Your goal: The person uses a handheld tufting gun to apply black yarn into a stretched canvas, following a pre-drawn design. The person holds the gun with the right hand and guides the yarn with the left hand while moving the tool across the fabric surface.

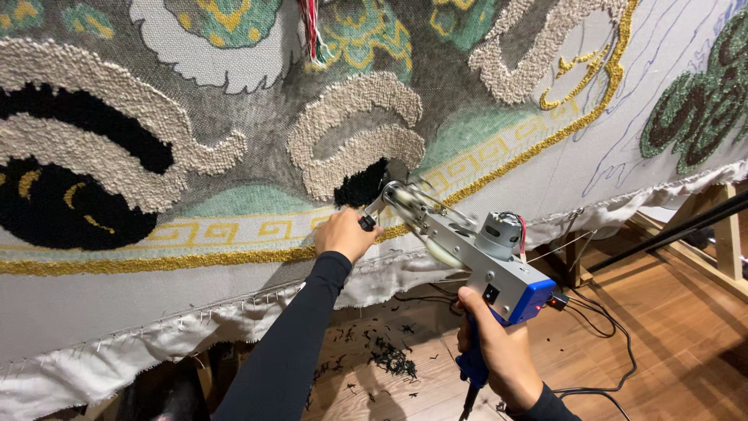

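A grey metal tufting gun [475, 253] with a blue rear end points up and left, its tip pressed into a small black tufted patch [361, 185] on the stretched rug cloth [234, 117]. My left hand [346, 234] grips the gun's front handle close to the cloth. My right hand [499, 351] is wrapped around the blue rear grip below the gun. The rug cloth shows beige curls, black shapes, green fields and a gold key border [234, 231]. The gun's moving parts are blurred.
Black yarn scraps [389, 359] lie on the wooden floor below the cloth. A black cable [615, 351] runs across the floor from the gun. A wooden frame leg [728, 234] and a dark bar [670, 230] stand at the right. Yarn strands [312, 31] hang at the top.
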